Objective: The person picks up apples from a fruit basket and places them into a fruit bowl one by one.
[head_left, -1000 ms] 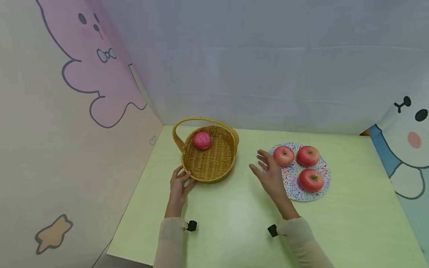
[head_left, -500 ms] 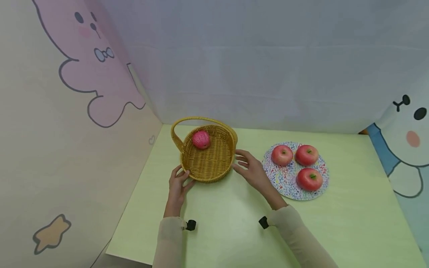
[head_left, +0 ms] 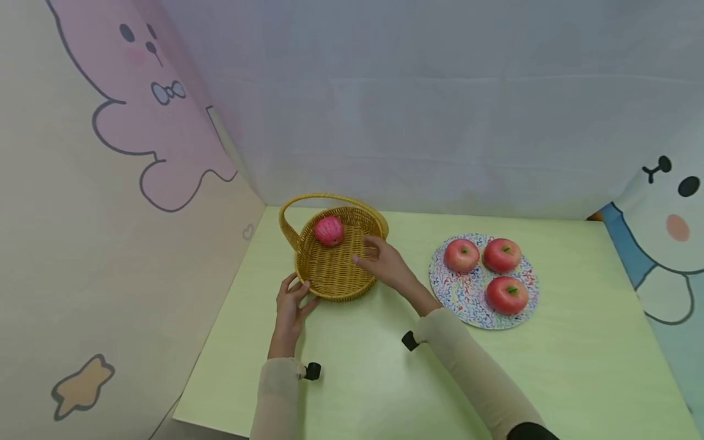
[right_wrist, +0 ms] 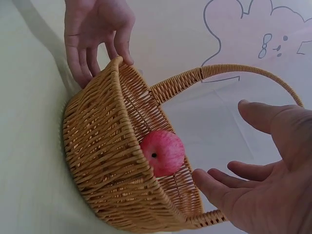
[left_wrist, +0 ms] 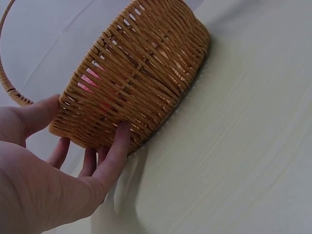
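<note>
A woven wicker basket [head_left: 335, 278] with a tall arched handle stands at the table's back left, one pink-red apple [head_left: 329, 231] lying inside. My left hand [head_left: 289, 305] holds the basket at its near left side, a fingertip at the rim and other fingers against the outer wall [left_wrist: 131, 73]. Over the basket's right side hovers my right hand [head_left: 385, 264], fingers apart and nothing in them. The right wrist view shows that hand [right_wrist: 273, 180] beside the apple [right_wrist: 164, 152], not touching it.
On the right, a round speckled plate [head_left: 462, 299] carries three red apples, among them the nearest apple [head_left: 506, 296]. Behind the pale green table [head_left: 594, 342] hangs a white cloth [head_left: 418, 140]. A printed wall panel [head_left: 126, 256] borders the left side.
My right hand has swung left from beside the plate to above the basket's right part. The left hand stays at the basket. The apples keep their places.
</note>
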`<state>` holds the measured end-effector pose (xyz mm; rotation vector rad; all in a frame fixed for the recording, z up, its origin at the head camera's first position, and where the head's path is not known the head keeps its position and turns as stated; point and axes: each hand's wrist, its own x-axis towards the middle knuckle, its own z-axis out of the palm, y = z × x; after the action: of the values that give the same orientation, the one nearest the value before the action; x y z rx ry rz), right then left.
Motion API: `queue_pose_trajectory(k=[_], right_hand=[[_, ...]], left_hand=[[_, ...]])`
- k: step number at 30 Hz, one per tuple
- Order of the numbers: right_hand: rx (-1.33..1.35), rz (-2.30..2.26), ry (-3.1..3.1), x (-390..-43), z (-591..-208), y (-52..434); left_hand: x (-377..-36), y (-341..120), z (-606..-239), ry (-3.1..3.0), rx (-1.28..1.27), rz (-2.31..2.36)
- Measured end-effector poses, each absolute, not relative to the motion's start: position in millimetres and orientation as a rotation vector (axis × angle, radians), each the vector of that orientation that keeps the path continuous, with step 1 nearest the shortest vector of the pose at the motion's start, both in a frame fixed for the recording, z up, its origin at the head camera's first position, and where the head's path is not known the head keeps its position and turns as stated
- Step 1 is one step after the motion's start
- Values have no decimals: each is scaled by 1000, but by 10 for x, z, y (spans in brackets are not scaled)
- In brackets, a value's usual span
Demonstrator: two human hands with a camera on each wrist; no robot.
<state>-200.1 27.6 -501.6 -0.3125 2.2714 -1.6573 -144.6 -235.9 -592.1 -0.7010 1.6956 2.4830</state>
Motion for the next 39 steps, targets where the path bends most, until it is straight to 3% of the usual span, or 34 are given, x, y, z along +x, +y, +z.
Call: queue_pose_trajectory(k=[22,39], right_hand=[[-124,-1433,2384,-2588,-4979,-296],[30,-1451,2336,-2891,-5267,-488]], left_hand=[[-1461,-2380,-5960,1667,-719,2487],[-1449,-2384,-5943,1700,-708,2449]])
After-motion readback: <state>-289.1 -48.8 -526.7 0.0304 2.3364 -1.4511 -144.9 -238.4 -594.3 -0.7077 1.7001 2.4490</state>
